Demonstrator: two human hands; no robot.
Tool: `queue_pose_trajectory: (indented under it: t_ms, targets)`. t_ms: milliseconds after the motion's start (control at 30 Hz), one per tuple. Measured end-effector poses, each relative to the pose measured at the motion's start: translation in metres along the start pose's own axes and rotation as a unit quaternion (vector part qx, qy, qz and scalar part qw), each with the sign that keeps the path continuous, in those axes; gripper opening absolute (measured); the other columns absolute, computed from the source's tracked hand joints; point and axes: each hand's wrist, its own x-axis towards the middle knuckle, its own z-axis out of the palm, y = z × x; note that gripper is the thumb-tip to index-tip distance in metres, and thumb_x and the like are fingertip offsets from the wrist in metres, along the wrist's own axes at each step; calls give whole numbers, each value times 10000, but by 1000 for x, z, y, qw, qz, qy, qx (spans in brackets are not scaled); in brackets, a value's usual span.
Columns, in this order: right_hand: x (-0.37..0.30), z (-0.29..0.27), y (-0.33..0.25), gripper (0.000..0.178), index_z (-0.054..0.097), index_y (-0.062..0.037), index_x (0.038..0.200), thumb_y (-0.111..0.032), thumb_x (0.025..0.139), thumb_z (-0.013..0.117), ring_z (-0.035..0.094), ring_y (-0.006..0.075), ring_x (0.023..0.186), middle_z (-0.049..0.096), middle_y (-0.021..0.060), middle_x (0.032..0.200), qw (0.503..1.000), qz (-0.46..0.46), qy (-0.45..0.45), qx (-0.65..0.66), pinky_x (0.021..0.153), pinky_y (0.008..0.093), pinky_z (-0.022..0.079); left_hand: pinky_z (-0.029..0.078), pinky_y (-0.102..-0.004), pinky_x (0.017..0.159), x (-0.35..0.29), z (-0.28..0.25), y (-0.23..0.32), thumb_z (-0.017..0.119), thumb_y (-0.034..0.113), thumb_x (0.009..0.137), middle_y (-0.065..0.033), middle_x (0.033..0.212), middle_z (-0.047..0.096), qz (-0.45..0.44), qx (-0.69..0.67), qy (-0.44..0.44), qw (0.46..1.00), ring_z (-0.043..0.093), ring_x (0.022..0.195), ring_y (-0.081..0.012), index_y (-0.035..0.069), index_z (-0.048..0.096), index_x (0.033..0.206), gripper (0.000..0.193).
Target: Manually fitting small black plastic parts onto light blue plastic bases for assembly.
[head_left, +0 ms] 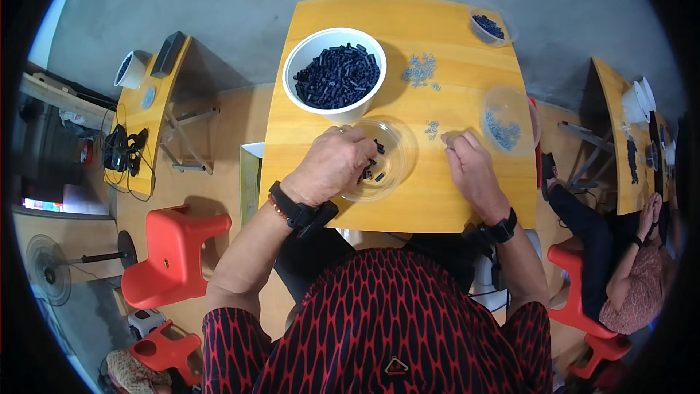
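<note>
My left hand [332, 164] reaches over the left side of a clear round plastic bowl [399, 168], its fingers curled together. Several small black cylindrical pieces [370, 171] lie in that bowl. Whatever the left fingers hold is hidden. To the right, my right hand [472, 171] has thumb and fingers pinched above the table, beside a small cluster of silvery screw-like bits [432, 130]; anything in the pinch is too small to make out. Behind the left hand stands a white tub [290, 66] filled with black cylindrical pieces [339, 76].
A larger scatter of silvery bits [420, 71] lies on the yellow table [452, 25]. At the right are a clear container [503, 98] of similar bits and a small tub [487, 28] of black pieces. Red stools [175, 255] and another person [634, 284] flank the table.
</note>
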Motion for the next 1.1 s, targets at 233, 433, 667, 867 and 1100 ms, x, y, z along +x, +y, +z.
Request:
queue_pose_trajectory:
  t_ms: [233,433,667,867,1100]
  targets:
    - [-23,-7,-19,203,621,29,1084,17,885,584,600,409,876,588,203,942,997,-26,-26,64,737,439,492,500,-451,729,9,32,1,674,103,738,-131,789,620,11,31,-82,996,633,774,-352,49,628,756,72]
    - [-29,-7,-26,222,620,27,1071,62,851,622,609,386,813,587,191,911,995,-32,-3,93,700,405,501,504,-467,728,15,39,0,657,110,717,-135,792,624,16,37,-106,994,631,783,-361,49,626,747,75]
    - [-37,1,-35,155,606,28,1017,39,874,663,644,224,780,631,120,892,969,71,30,233,701,326,513,515,-453,713,13,35,-5,638,65,706,-150,804,639,6,-28,-83,996,625,778,-388,38,632,787,85]
    - [-36,-4,-48,98,636,17,986,40,892,649,634,144,757,621,73,883,950,52,-33,306,680,267,513,521,-337,690,4,-14,19,676,-45,794,-97,814,633,-64,-200,-28,977,634,727,-256,11,618,886,123]
    - [-23,-10,-85,74,655,21,995,22,925,631,648,108,740,629,47,897,902,99,-79,414,674,238,529,508,-246,811,-42,-2,40,682,-5,910,-34,979,651,-168,-546,83,817,607,891,-99,12,642,1058,154]
